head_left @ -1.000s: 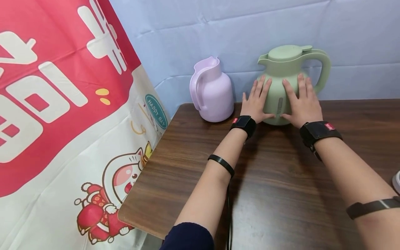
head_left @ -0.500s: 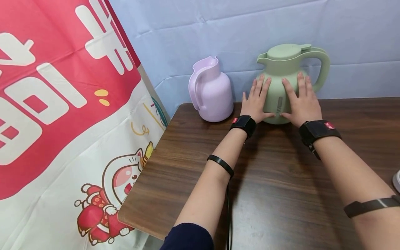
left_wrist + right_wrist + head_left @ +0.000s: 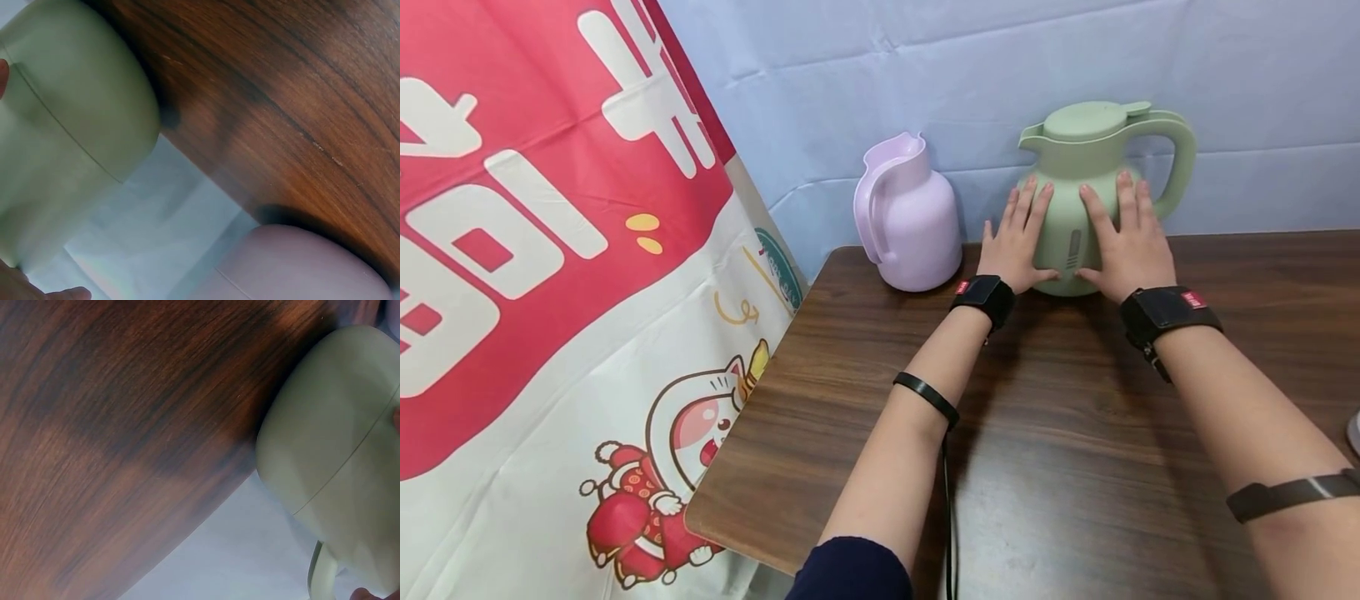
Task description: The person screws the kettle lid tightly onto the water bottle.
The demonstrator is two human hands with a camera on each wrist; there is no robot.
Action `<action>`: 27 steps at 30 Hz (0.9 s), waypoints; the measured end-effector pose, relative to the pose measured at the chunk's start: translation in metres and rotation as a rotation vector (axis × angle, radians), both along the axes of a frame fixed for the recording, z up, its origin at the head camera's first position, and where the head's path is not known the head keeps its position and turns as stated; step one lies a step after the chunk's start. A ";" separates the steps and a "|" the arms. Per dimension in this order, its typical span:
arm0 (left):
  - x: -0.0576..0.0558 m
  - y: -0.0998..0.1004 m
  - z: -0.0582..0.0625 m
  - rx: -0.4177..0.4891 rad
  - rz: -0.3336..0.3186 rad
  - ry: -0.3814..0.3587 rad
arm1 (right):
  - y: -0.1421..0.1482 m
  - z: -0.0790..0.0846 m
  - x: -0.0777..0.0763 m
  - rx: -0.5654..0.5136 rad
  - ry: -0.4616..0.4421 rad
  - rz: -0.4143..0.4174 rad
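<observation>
Tabletop (image 3: 820,375): dark brown, wood-grained, with rounded corner and faint sheen. Backdrop (image 3: 985,67): pale blue cloth, creased in folds, hung behind the table. Banner (image 3: 561,292): thin sheet in red and white, bearing bold white characters and a cartoon figure, at the left. Green jug (image 3: 1066,200): matte, bulbous, upright near the tabletop's rear edge; flat round lid, short spout to the left, broad looped handle to the right; a fine seam crosses its lower body. Lilac jug (image 3: 917,225): smooth, rounded, with wavy rim and strap handle, standing apart to the left of the green one. Left hand (image 3: 1015,250) and right hand (image 3: 1123,250): laid on either side of the green jug's belly — fingers extended and spread, touching the surface without curling round it. Wrist straps (image 3: 1171,315): black, fabric-like, with small red tags. Cable (image 3: 950,500): thin, black, trailing below the left forearm. Marking (image 3: 1073,248): narrow grey strip on the green jug's front, between the hands.
</observation>
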State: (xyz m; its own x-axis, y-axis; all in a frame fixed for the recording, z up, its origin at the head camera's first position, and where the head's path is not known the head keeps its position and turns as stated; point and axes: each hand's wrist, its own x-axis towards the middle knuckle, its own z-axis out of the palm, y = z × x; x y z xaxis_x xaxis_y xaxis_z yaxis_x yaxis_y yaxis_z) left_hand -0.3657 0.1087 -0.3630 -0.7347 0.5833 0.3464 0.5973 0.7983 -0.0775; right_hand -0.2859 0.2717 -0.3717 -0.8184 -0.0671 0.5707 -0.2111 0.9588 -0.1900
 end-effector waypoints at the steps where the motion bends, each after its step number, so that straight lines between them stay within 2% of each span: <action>1: 0.000 0.000 0.001 0.001 -0.001 -0.001 | 0.000 0.000 0.000 -0.002 -0.001 -0.002; 5: 0.000 0.001 0.001 0.011 -0.010 -0.010 | 0.002 0.000 0.000 0.003 -0.001 -0.010; 12: 0.003 0.003 0.001 0.021 -0.006 -0.071 | 0.005 0.000 0.001 0.026 -0.029 -0.003; 19: 0.014 0.002 0.014 0.025 -0.014 -0.177 | 0.003 0.006 0.011 0.039 -0.073 0.009; 23: 0.024 -0.012 0.021 0.012 -0.034 -0.198 | -0.006 0.007 0.018 -0.029 -0.139 0.021; 27: 0.028 -0.029 0.021 0.032 -0.032 -0.170 | -0.015 0.003 0.026 -0.153 -0.200 0.052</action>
